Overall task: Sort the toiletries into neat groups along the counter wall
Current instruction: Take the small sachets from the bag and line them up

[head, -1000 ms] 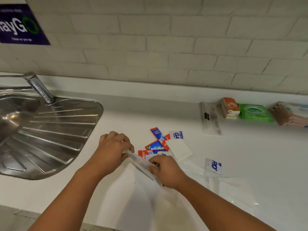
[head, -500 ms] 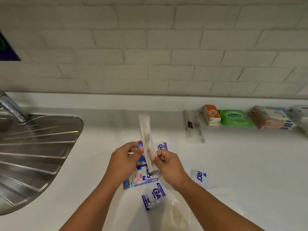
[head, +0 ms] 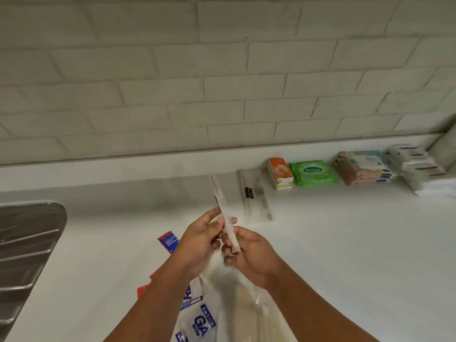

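Both hands are up over mid-counter: left hand (head: 199, 240) and right hand (head: 249, 255) each pinch the lower end of a slim clear packet (head: 222, 208), held upright, tilted slightly left, off the counter (head: 345, 243). Along the wall to the right lie a flat clear packet (head: 254, 193), orange packs (head: 280, 172), green wipes (head: 312, 172), then stacked packs (head: 362, 169) toward the corner. Loose sachets (head: 169, 241) lie under the forearms, with open white surface to the right and the sink drainboard (head: 27, 243) edge to the left.
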`<state>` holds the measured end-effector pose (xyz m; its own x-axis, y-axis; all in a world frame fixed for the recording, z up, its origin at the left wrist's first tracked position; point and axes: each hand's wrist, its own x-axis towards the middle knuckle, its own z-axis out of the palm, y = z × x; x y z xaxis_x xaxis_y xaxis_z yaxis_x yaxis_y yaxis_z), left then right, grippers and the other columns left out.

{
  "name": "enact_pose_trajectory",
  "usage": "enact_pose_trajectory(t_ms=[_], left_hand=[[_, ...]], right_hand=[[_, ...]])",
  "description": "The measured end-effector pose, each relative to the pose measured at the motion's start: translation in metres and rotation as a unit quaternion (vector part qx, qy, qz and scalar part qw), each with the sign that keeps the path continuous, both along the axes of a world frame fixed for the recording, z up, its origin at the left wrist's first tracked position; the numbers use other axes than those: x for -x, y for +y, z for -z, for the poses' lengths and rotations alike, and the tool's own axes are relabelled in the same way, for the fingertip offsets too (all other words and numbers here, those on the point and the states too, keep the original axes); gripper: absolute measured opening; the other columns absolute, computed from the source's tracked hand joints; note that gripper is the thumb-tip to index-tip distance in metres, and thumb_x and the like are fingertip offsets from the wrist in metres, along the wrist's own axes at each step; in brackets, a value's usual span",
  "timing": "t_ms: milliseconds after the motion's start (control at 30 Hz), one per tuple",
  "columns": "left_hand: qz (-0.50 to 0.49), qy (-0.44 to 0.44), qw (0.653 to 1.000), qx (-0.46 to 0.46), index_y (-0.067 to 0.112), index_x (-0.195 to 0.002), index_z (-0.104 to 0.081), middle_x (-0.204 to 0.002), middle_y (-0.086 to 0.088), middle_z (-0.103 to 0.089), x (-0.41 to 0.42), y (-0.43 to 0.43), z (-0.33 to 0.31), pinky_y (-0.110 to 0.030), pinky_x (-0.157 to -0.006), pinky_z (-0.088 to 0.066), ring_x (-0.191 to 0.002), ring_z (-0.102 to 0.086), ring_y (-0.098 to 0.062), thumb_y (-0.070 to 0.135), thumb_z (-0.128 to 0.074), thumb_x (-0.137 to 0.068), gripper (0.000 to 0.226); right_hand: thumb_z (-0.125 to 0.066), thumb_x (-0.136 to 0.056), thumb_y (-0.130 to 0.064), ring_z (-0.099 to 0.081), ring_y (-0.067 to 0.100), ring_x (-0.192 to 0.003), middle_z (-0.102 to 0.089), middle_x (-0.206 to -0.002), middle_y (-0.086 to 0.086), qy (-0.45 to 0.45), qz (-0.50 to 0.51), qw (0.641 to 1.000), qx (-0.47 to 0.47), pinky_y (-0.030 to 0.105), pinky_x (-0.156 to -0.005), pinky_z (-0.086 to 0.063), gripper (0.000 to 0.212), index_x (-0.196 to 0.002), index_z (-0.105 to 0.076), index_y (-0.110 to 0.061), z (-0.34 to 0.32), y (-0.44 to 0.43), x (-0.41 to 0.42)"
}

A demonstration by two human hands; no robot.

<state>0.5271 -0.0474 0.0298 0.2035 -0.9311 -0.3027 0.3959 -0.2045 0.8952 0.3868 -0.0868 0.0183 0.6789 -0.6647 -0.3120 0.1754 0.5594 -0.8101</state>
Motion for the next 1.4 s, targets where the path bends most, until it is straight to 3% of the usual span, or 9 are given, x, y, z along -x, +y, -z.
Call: enact_pose_trajectory(t_ms=[133, 300, 433, 567, 667, 900, 1067, 1300, 1400], left_hand=[[0.029, 0.007, 1.000, 0.002, 0.003, -0.125, -0.058, -0.085, -0.014, -0.068, 0.003, -0.027, 0.010, -0.033, -0.053, -0.047, -0.056, -0.053, -0.025, 0.021, -0.064, -0.094, 0.036], [-0.026, -0.099, 0.994, -0.040, 0.013, -0.108, -0.074, -0.070, 0.005, -0.064, -0.003, -0.067, 0.016, -0.027, -0.062, -0.045, -0.063, -0.049, -0.012, 0.028, -0.071, -0.089, 0.025], [-0.034, -0.228, 0.969, -0.092, 0.019, -0.100, -0.076, -0.072, 0.003, -0.066, -0.012, -0.099, 0.024, -0.025, -0.063, -0.051, -0.064, -0.053, -0.014, 0.030, -0.074, -0.088, 0.017], [-0.018, -0.307, 0.944, -0.121, 0.012, -0.088, -0.077, -0.058, 0.006, -0.062, -0.010, -0.124, 0.037, -0.020, -0.051, -0.044, -0.048, -0.054, -0.010, 0.030, -0.077, -0.086, 0.018], [-0.007, -0.375, 0.918, -0.130, 0.019, -0.058, -0.065, -0.048, 0.010, -0.056, -0.004, -0.135, 0.046, -0.020, -0.054, -0.040, -0.049, -0.053, -0.011, 0.033, -0.077, -0.085, 0.033], [-0.034, -0.492, 0.862, -0.118, 0.022, -0.051, -0.049, -0.046, 0.010, -0.043, 0.002, -0.144, 0.055, -0.011, -0.043, -0.026, -0.046, -0.044, -0.008, 0.035, -0.076, -0.084, 0.044], [-0.068, -0.479, 0.870, -0.097, 0.020, -0.085, -0.067, -0.072, 0.015, -0.060, 0.004, -0.138, 0.064, -0.007, -0.057, -0.036, -0.070, -0.058, -0.004, 0.032, -0.076, -0.085, 0.014], [-0.077, -0.464, 0.879, -0.080, 0.029, -0.088, -0.062, -0.075, 0.012, -0.062, 0.001, -0.131, 0.070, -0.010, -0.062, -0.039, -0.071, -0.057, -0.003, 0.033, -0.074, -0.086, 0.013], [-0.076, -0.468, 0.877, -0.075, 0.028, -0.088, -0.064, -0.076, 0.010, -0.064, 0.002, -0.130, 0.072, -0.014, -0.062, -0.043, -0.073, -0.060, -0.006, 0.033, -0.074, -0.087, 0.011]], right_hand=[[-0.051, -0.090, 0.000, -0.048, 0.019, -0.063, -0.054, -0.074, 0.007, -0.043, -0.010, 0.996, -0.073, 0.029, -0.059, -0.040, 0.019, -0.099, -0.066, -0.007, 0.001, -0.018, 0.003], [-0.052, -0.091, -0.003, -0.057, 0.023, -0.065, -0.067, -0.079, 0.012, 0.207, 0.091, 0.970, 0.089, 0.032, -0.058, -0.046, 0.020, -0.092, -0.071, -0.008, 0.012, -0.053, 0.012], [-0.058, -0.090, -0.011, -0.060, 0.012, -0.079, -0.067, -0.089, -0.004, 0.412, 0.184, 0.830, 0.328, 0.025, -0.074, -0.050, 0.015, -0.095, -0.070, -0.018, 0.025, -0.089, 0.027], [-0.063, -0.088, -0.017, -0.055, 0.023, -0.099, -0.060, -0.111, 0.005, 0.505, 0.113, 0.723, 0.459, 0.026, -0.082, -0.044, 0.025, -0.112, -0.068, -0.013, 0.034, -0.114, 0.030], [-0.062, -0.089, -0.027, -0.050, 0.027, -0.102, -0.056, -0.113, 0.010, 0.553, 0.041, 0.661, 0.505, 0.031, -0.084, -0.045, 0.029, -0.113, -0.062, -0.010, 0.037, -0.122, 0.024], [-0.058, -0.092, -0.026, -0.048, 0.026, -0.104, -0.049, -0.115, 0.011, 0.598, -0.014, 0.634, 0.491, 0.029, -0.090, -0.044, 0.028, -0.112, -0.061, -0.007, 0.038, -0.132, 0.019], [-0.059, -0.086, -0.011, -0.046, 0.021, -0.083, -0.046, -0.099, 0.007, 0.601, 0.004, 0.648, 0.468, 0.022, -0.073, -0.040, 0.019, -0.103, -0.064, -0.005, 0.040, -0.139, 0.022], [-0.053, -0.091, -0.010, -0.047, 0.017, -0.074, -0.046, -0.085, 0.002, 0.629, -0.005, 0.630, 0.455, 0.021, -0.068, -0.039, 0.012, -0.097, -0.063, -0.008, 0.034, -0.150, 0.027], [-0.053, -0.090, -0.010, -0.050, 0.018, -0.072, -0.051, -0.076, -0.001, 0.616, 0.034, 0.670, 0.413, 0.019, -0.059, -0.036, 0.007, -0.085, -0.057, -0.013, 0.032, -0.152, 0.028]])
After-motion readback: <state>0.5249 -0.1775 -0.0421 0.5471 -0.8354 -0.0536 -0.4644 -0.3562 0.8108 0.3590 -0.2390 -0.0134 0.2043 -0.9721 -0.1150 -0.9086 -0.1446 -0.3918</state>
